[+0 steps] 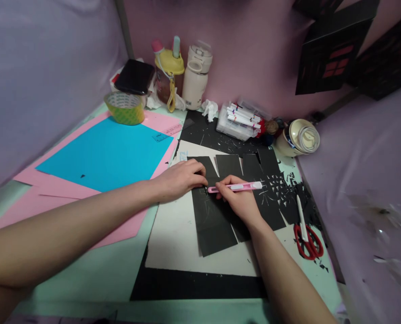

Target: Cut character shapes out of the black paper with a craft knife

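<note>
Over the leftmost black strip (217, 229), your right hand (240, 201) has one pink cutter (237, 186) clamped between thumb and fingers, held like a pen. Cutter's long axis runs nearly level across the view; tip points left, toward your other hand, butt end right and a touch higher. Your left hand (183, 180) rests at the strip's left edge, thumb and forefinger bent close to the tip; cannot tell whether they pinch anything. Pale drawn lines mark the strip, which runs lengthwise from far to near, its near end slanted right.

Beneath: one white board (169, 238), lying on black paper (200, 284). Four upper strip ends show, side by side. Small black scraps (276, 186) lie to the right, too many to count.

Right of those: one pair of red scissors (310, 248), one white pen (300, 216) lying over it, pointing away from you.

Left: one blue sheet (105, 153) on at least two pink sheets (129, 225); one tape roll (128, 112) on the far side.

Along the back: one phone (135, 76), two bottles (194, 85), one case (232, 128) of markers (244, 118), count unclear from overlap, then one jar (284, 144).
</note>
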The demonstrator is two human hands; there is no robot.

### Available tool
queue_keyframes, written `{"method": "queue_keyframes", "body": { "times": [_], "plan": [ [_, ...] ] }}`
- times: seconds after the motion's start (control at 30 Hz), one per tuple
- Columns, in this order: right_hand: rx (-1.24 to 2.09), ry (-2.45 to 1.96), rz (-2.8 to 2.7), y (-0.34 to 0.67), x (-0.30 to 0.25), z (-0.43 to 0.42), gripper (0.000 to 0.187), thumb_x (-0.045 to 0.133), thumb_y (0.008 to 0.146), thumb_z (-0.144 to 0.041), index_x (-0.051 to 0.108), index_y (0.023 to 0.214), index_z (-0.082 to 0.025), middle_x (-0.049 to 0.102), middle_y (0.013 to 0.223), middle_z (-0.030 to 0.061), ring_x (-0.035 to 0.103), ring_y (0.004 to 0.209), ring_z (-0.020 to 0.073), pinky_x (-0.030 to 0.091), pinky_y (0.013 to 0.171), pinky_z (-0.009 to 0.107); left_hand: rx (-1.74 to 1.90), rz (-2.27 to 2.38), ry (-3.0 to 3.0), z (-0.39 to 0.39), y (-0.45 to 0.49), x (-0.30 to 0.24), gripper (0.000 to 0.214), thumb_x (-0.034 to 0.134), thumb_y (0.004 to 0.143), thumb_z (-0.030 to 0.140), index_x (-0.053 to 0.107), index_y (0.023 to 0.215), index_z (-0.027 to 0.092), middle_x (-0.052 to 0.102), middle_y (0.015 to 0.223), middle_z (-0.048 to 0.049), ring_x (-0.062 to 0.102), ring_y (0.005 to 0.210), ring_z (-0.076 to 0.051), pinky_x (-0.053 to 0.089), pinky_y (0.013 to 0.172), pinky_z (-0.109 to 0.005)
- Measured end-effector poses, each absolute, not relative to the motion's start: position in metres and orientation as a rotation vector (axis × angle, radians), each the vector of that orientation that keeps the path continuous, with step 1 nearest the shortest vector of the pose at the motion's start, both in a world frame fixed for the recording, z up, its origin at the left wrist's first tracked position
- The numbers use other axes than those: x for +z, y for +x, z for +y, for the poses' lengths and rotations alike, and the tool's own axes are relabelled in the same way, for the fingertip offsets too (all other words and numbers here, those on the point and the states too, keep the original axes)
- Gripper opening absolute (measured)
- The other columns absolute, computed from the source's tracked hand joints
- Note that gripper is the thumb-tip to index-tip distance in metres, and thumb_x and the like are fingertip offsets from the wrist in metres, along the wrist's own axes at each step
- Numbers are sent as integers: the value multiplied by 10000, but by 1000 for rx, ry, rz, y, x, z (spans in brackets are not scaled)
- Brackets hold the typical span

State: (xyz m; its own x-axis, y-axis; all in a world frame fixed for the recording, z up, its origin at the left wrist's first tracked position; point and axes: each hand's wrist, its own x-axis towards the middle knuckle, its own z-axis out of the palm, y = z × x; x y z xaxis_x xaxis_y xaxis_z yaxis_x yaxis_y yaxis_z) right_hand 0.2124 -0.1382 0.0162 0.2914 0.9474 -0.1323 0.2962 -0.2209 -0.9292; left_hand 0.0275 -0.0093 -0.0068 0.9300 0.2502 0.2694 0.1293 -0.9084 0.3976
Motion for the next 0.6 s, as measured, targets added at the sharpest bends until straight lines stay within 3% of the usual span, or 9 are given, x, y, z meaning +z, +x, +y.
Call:
{"method": "queue_keyframes", "body": {
  "times": [0.6],
  "plan": [
    [1020,-1670,-1188,218,17,-138,260,664,835,-373,562,662,-209,633,583,-24,522,525,118,383,524,235,413,253,2777,-16,28,-1,253,461,973,170,669,1095,246,605,1129,-55,519,1041,-222,402,865,-360]
  ]
}}
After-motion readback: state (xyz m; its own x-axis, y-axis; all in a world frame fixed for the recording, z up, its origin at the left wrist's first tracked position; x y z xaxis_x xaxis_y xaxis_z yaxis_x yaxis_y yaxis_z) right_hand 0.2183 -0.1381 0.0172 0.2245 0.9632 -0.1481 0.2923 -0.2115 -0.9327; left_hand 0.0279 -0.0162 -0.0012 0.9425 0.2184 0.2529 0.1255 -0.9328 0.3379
